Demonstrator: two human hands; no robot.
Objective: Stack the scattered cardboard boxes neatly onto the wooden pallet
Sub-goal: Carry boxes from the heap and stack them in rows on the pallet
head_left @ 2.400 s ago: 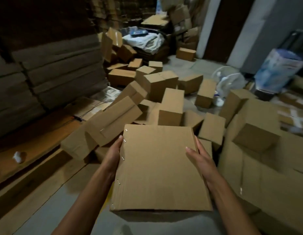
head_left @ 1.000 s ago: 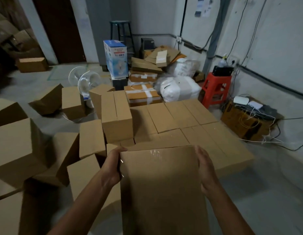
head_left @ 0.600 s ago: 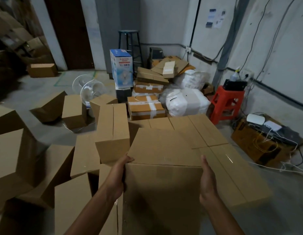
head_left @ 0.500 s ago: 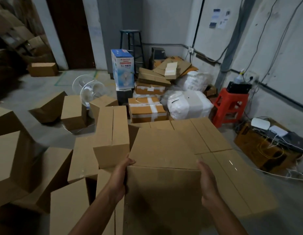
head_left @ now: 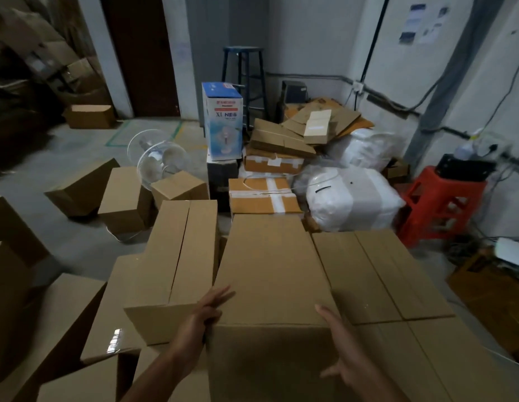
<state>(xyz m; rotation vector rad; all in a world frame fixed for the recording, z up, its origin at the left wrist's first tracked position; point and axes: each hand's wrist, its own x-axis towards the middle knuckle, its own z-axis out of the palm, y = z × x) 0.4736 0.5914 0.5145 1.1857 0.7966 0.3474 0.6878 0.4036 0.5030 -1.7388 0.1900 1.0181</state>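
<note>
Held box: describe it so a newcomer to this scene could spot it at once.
Find the red stool by the right wall; in front lies a low layer of cardboard boxes. At its left edge is the held box, left hand and right hand on its sides. Its top shows no flap seam, unlike the box to its left.

Two hands (head_left: 200,317) (head_left: 347,356), one red stool (head_left: 441,204), one blue stool (head_left: 243,71), one fan (head_left: 159,162)

Plain tan-brown is showing all over the centre box (head_left: 270,271). At twelve o'clock the fan carton (head_left: 223,123) is glowing blue and white, and at two o'clock the stool (head_left: 438,204) is shining red. The taped parcel (head_left: 264,195) is looking orange, perhaps, crossed with white.
</note>
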